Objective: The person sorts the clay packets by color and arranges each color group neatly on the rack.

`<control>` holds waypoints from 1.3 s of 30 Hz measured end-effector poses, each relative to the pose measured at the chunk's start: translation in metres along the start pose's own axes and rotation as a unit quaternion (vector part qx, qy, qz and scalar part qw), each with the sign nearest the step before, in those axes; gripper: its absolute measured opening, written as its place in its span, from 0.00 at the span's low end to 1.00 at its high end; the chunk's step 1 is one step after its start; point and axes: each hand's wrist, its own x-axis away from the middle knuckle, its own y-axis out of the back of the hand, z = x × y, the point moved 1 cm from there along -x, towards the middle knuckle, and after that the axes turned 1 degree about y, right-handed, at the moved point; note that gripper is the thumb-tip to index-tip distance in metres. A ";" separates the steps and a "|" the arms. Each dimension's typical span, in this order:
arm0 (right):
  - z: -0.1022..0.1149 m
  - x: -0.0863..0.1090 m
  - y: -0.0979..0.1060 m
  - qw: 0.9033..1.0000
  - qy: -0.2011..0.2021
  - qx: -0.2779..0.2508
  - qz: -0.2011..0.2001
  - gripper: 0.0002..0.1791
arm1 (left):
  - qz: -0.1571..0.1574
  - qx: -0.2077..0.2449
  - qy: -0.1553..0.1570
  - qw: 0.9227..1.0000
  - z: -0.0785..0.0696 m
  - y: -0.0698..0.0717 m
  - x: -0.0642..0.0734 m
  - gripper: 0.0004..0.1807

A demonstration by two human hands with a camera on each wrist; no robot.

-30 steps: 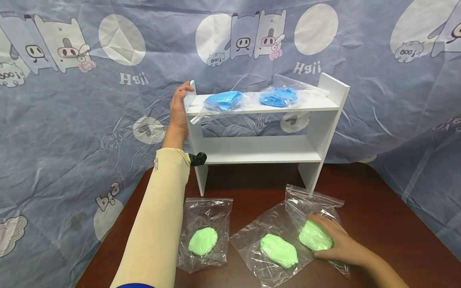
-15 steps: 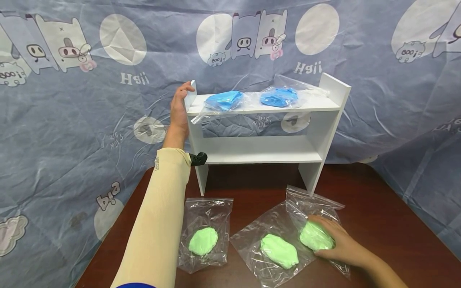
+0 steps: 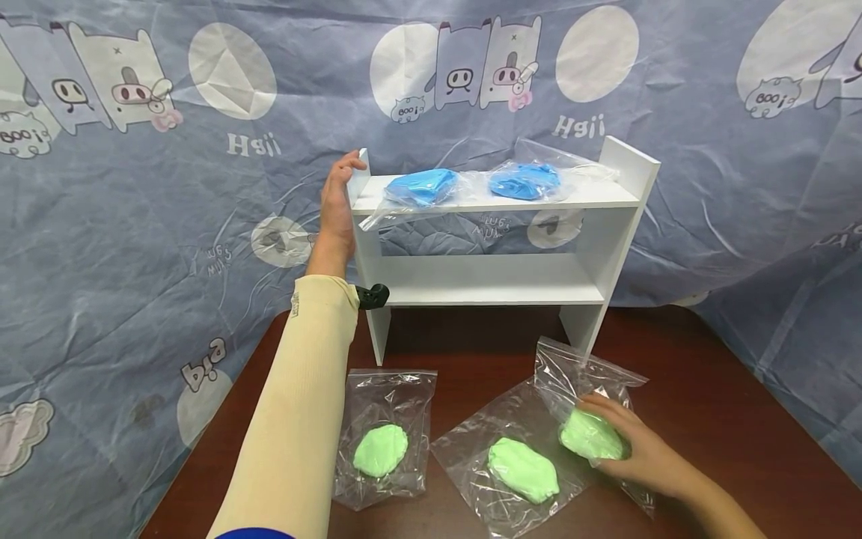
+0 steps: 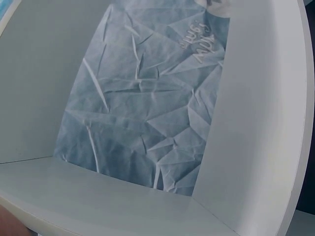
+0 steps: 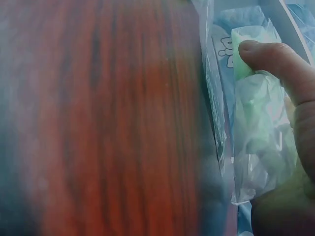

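In the head view my left hand reaches up to the left side panel of a white two-tier shelf, its fingers hooked over the panel's top edge. On the right, my right hand grips a clear zip bag with a pale green lump inside. In the right wrist view the thumb presses on that bag. Beside it on the table lie a second zip bag with a green lump and, farther left, a third green lump in its bag. The left wrist view shows the shelf's inside.
Two bagged blue lumps, one on the left and one on the right, lie on the shelf's top tier. The shelf stands at the back of a dark red-brown table. A printed blue-grey cloth hangs behind.
My right hand has lifted slightly with the green lump's bag, and the bag's top end has risen a little. The left hand stays on the shelf panel.
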 end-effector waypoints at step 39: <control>0.032 -0.030 0.020 1.000 0.002 -0.002 0.001 0.44 | 0.009 -0.010 0.007 1.000 -0.001 0.001 0.002 0.12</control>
